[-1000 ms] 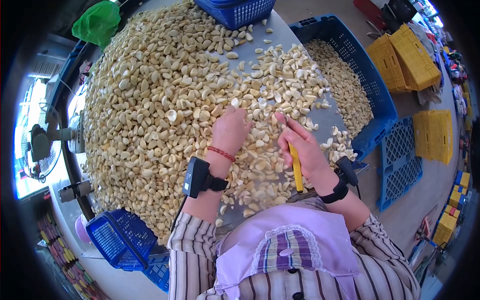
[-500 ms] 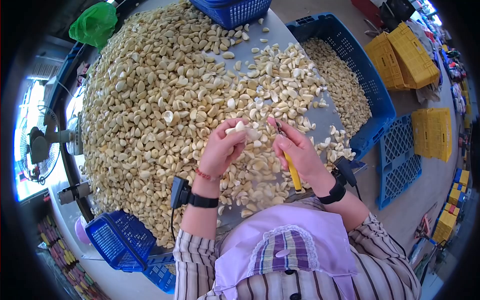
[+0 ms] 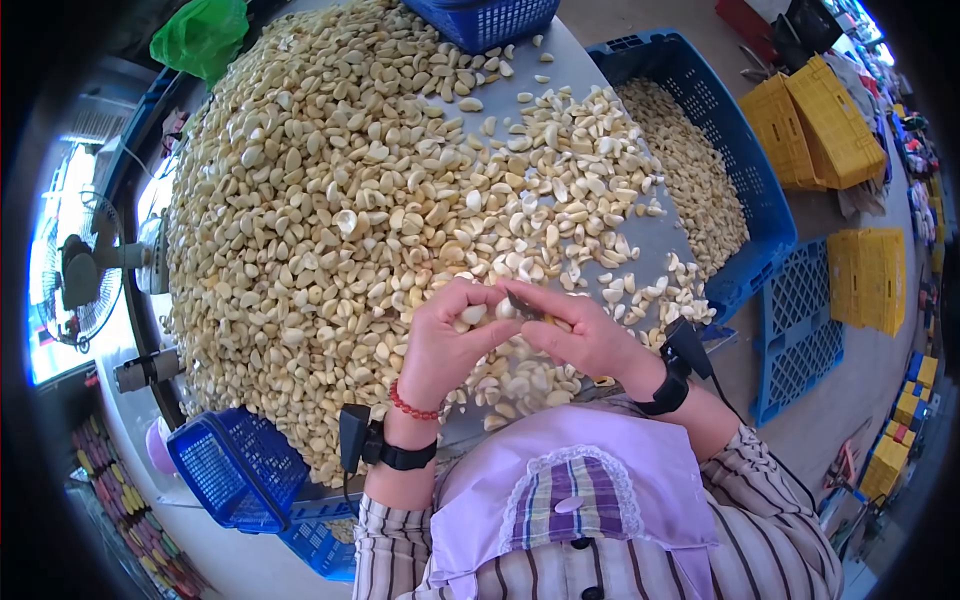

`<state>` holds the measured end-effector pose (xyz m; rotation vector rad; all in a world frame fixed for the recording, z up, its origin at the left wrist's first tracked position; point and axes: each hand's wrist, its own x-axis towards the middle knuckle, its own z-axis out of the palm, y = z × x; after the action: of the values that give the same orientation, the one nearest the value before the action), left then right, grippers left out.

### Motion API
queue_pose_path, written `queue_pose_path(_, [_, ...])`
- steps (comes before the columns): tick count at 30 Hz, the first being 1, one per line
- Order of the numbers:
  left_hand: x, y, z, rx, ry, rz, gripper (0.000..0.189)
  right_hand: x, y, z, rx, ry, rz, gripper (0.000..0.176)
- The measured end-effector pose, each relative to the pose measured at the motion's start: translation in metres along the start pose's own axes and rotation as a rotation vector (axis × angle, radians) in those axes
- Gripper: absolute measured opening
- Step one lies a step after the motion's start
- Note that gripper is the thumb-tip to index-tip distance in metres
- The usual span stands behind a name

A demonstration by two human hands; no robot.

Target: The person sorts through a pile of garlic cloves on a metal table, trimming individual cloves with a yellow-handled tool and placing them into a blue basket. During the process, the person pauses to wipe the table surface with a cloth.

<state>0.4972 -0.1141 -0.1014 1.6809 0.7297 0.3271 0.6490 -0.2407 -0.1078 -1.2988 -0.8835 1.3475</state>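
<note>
My left hand [image 3: 455, 335] is closed around a few pale cream pieces [image 3: 472, 315] that look like peeled kernels, pinched between thumb and fingers. Against them, my right hand [image 3: 590, 340] grips a small yellow-handled knife; its grey blade [image 3: 522, 306] touches or nearly touches a piece at my left fingertips. Most of the handle is hidden under the right hand. Both hands meet just above a large heap of similar curved kernel pieces [image 3: 300, 220], spread over a grey metal table [image 3: 572, 60].
A blue crate [image 3: 765, 190] holding more pieces stands at the table's right. Blue baskets sit at the back [image 3: 485, 25] and front left [image 3: 235, 475]. Yellow crates [image 3: 835, 120] lie on the floor to the right. A fan [image 3: 85, 265] and a green plastic bag [image 3: 200, 40] are at left.
My right hand has moved left and turned, bringing the knife blade onto the pieces in my left hand. The handle, plainly visible before, is now mostly covered.
</note>
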Motion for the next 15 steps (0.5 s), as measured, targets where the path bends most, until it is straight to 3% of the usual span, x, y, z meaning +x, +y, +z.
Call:
queue_pose_path(2, [-0.004, 0.003, -0.002, -0.136, -0.035, -0.075, 0.026, -0.001, -0.001, 0.001, 0.139, -0.002, 0.117, 0.049])
queue_pose_path(4, [-0.007, 0.019, -0.002, -0.557, 0.030, -0.431, 0.020, -0.002, 0.002, -0.003, 0.249, 0.053, 0.249, 0.050])
queue_pose_path(8, [-0.011, 0.002, -0.005, -0.977, -0.008, -0.357, 0.013, -0.007, -0.004, -0.009, 0.194, 0.001, 0.322, 0.051])
queue_pose_path(10, [-0.012, 0.005, -0.001, -0.961, 0.024, -0.366, 0.013, -0.010, -0.003, -0.005, 0.026, 0.021, 0.021, 0.054])
queue_pose_path(11, [-0.012, 0.006, 0.002, -0.945, 0.057, -0.373, 0.013, -0.010, 0.000, -0.002, 0.026, 0.023, 0.021, 0.054])
queue_pose_path(13, [-0.017, -0.003, 0.009, -0.854, 0.068, -0.352, 0.011, -0.009, 0.009, 0.002, -0.119, 0.020, -0.190, 0.057])
queue_pose_path(15, [-0.022, -0.002, 0.018, -0.767, 0.112, -0.327, 0.007, -0.007, 0.011, 0.005, -0.098, 0.017, -0.189, 0.056])
